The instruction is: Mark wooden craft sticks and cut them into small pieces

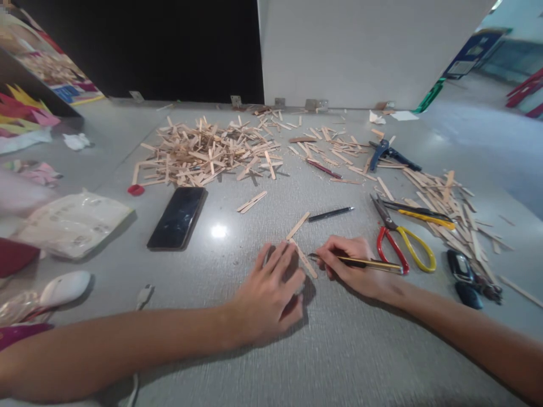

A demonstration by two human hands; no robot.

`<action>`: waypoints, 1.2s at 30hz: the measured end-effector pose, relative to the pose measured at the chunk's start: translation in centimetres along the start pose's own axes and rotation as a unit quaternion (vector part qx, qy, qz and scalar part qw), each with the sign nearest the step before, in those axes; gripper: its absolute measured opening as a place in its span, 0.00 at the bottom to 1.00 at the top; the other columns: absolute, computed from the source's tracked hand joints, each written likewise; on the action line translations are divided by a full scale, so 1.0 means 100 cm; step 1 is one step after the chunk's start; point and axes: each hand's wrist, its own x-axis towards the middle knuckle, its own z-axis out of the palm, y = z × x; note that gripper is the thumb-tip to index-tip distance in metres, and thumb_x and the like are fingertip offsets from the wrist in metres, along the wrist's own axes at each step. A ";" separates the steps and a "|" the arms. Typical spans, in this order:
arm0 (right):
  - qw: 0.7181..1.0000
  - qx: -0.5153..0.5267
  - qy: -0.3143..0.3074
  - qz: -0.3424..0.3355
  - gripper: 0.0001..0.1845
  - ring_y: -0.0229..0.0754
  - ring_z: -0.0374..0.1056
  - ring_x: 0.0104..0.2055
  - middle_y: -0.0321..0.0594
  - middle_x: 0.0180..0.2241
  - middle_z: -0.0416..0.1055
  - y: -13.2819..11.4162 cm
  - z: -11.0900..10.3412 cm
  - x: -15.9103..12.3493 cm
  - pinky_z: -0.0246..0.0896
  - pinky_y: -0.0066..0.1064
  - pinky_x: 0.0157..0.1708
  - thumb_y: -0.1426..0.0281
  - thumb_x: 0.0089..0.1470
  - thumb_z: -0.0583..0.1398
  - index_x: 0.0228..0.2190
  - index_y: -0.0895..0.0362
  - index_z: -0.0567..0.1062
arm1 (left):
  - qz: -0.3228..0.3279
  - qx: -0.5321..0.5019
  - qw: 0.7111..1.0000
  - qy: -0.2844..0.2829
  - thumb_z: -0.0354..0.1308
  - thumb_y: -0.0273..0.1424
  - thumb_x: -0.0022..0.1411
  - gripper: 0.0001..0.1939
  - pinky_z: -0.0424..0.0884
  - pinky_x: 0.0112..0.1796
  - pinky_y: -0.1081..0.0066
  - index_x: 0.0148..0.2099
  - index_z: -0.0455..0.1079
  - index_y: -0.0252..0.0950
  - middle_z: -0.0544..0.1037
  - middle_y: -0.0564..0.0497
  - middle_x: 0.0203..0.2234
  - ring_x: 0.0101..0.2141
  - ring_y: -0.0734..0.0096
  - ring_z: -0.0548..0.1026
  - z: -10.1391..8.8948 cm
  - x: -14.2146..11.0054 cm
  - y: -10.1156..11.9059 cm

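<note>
My left hand (271, 291) lies palm down on the table with its fingers stretched and slightly apart, fingertips at the upper end of a wooden craft stick (306, 262). A second craft stick (298, 226) slants up from that end, so the two make a bent shape. In my right hand (345, 257) is a yellow and black pencil (377, 264), held in a writing grip. Its dark tip is close to the right side of the lower stick; whether it touches cannot be made out. Just beyond lies a black pen (331, 213).
A large pile of craft sticks (207, 152) spreads at the back, with more sticks (462, 217) on the right. Red-and-yellow-handled scissors (392, 232), blue pliers (382, 151) and keys (487, 289) lie rightward. A phone (178, 217) and white mouse (65, 288) are left. An upright panel (360, 51) bounds the back.
</note>
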 end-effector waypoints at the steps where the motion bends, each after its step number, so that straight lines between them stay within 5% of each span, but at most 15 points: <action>1: 1.000 0.005 0.001 0.011 0.21 0.33 0.65 0.18 0.31 0.16 0.71 -0.001 0.001 -0.001 0.59 0.25 0.22 0.61 0.70 0.59 0.26 0.55 0.74 | 0.017 -0.004 1.000 -0.001 0.53 0.38 0.75 0.20 0.63 0.66 0.36 0.61 0.71 0.31 0.71 0.27 0.66 0.69 0.34 0.67 -0.001 0.000 0.000; 5: 0.994 0.072 0.003 0.077 0.20 0.33 0.62 0.17 0.31 0.17 0.69 -0.003 0.004 0.000 0.57 0.25 0.18 0.57 0.67 0.62 0.25 0.55 0.73 | 0.033 -0.002 0.999 0.015 0.51 0.38 0.76 0.25 0.64 0.67 0.40 0.68 0.67 0.31 0.72 0.29 0.65 0.69 0.38 0.67 -0.002 0.001 -0.001; 12: 0.952 0.194 0.166 0.169 0.29 0.33 0.57 0.12 0.31 0.15 0.67 0.001 -0.002 0.016 0.49 0.26 0.09 0.43 0.45 0.74 0.27 0.56 0.79 | -0.082 -0.005 0.994 0.069 0.50 0.24 0.69 0.18 0.65 0.65 0.37 0.59 0.67 0.32 0.72 0.30 0.65 0.69 0.38 0.65 0.007 0.000 -0.001; 16: 0.947 0.223 0.159 0.166 0.35 0.32 0.58 0.11 0.33 0.15 0.68 0.000 -0.001 0.018 0.50 0.25 0.09 0.37 0.49 0.69 0.25 0.58 0.79 | -0.069 0.016 0.996 0.051 0.48 0.22 0.70 0.23 0.66 0.63 0.39 0.66 0.64 0.29 0.74 0.34 0.64 0.67 0.39 0.67 0.006 0.003 -0.002; 19: 0.952 0.221 0.144 0.156 0.36 0.32 0.57 0.10 0.33 0.14 0.66 0.000 -0.001 0.016 0.49 0.24 0.09 0.35 0.51 0.67 0.24 0.58 0.78 | -0.046 0.032 0.997 0.051 0.45 0.18 0.74 0.24 0.68 0.60 0.46 0.68 0.65 0.29 0.80 0.38 0.57 0.58 0.49 0.75 0.001 0.006 -0.007; 25: 0.959 0.206 0.136 0.143 0.39 0.31 0.53 0.09 0.31 0.12 0.62 0.006 -0.004 0.014 0.46 0.24 0.08 0.32 0.55 0.62 0.22 0.57 0.77 | -0.078 0.028 0.996 0.046 0.50 0.19 0.75 0.19 0.75 0.46 0.55 0.61 0.74 0.34 0.80 0.41 0.50 0.48 0.52 0.75 -0.005 0.017 -0.029; 31: 0.958 0.208 0.133 0.148 0.40 0.32 0.56 0.09 0.32 0.13 0.64 0.007 -0.004 0.015 0.47 0.23 0.08 0.32 0.54 0.62 0.23 0.58 0.78 | -0.110 -0.085 0.989 0.047 0.55 0.25 0.77 0.09 0.75 0.46 0.57 0.43 0.75 0.37 0.80 0.47 0.43 0.44 0.58 0.74 -0.003 0.028 -0.043; 36: 0.961 0.198 0.140 0.134 0.36 0.33 0.61 0.12 0.36 0.18 0.71 0.008 -0.002 0.014 0.53 0.24 0.08 0.35 0.55 0.65 0.29 0.59 0.81 | -0.121 -0.088 0.988 0.050 0.52 0.26 0.78 0.09 0.75 0.45 0.57 0.45 0.74 0.38 0.79 0.47 0.43 0.44 0.57 0.74 -0.004 0.026 -0.040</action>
